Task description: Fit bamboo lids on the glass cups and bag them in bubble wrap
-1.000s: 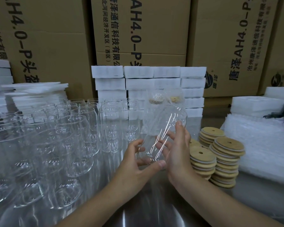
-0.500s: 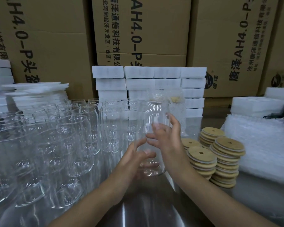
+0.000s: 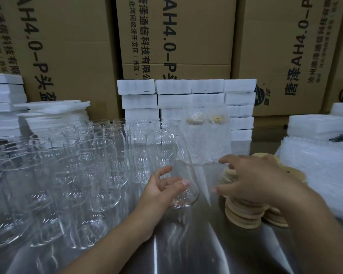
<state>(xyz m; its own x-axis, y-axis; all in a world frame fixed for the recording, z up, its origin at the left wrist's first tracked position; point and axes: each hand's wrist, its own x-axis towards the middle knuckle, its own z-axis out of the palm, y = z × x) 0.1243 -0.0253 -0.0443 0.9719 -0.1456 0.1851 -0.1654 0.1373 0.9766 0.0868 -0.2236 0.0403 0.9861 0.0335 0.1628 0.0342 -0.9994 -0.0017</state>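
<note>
My left hand (image 3: 162,187) grips the lower part of a clear glass cup (image 3: 172,153), which tilts to the left above the steel table. My right hand (image 3: 251,178) hovers over the stacks of round bamboo lids (image 3: 244,216), fingers spread and slightly bent, holding nothing that I can see. Two cups wrapped in bubble wrap (image 3: 206,135), lids on, stand behind the held cup. A pile of bubble wrap bags (image 3: 321,171) lies at the right.
Several bare glass cups (image 3: 67,165) crowd the left half of the steel table (image 3: 186,250). White foam blocks (image 3: 186,99) are stacked at the back and at both sides. Tall cardboard boxes (image 3: 176,36) form the back wall.
My right hand has let go of the cup and moved right, over the lid stacks. My left hand keeps the cup, which now leans left.
</note>
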